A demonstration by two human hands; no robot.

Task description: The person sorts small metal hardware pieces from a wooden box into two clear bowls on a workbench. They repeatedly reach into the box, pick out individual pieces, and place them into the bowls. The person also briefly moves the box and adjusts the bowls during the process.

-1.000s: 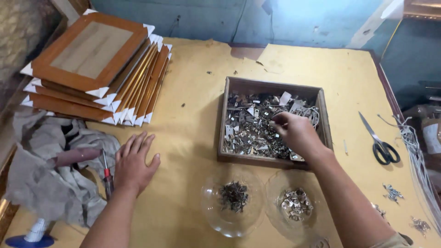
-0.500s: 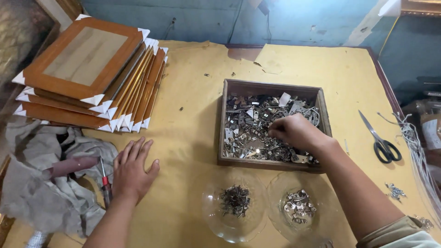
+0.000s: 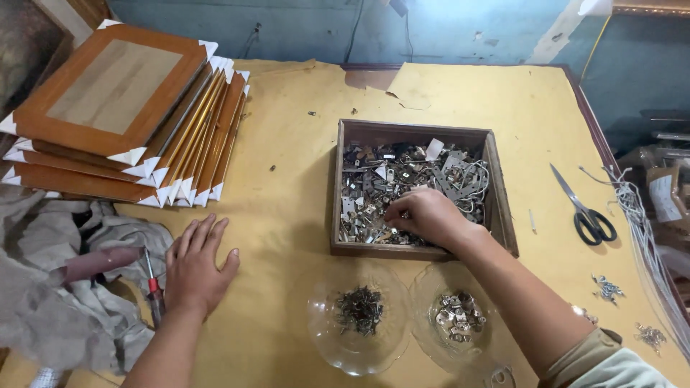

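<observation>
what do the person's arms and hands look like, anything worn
Both hands are bare: no gloves, rings or watch show on the left hand or the right hand. The left forearm is uncovered. The right arm has a pale sleeve with a tan cuff, pushed up near the elbow.

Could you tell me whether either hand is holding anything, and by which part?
The left hand lies flat, empty. The right hand digs in the metal fittings; any hold is hidden.

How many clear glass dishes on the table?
2. One clear glass dish holding dark screws sits below the wooden box; the other clear glass dish holding silver metal fittings sits right of it.
</observation>
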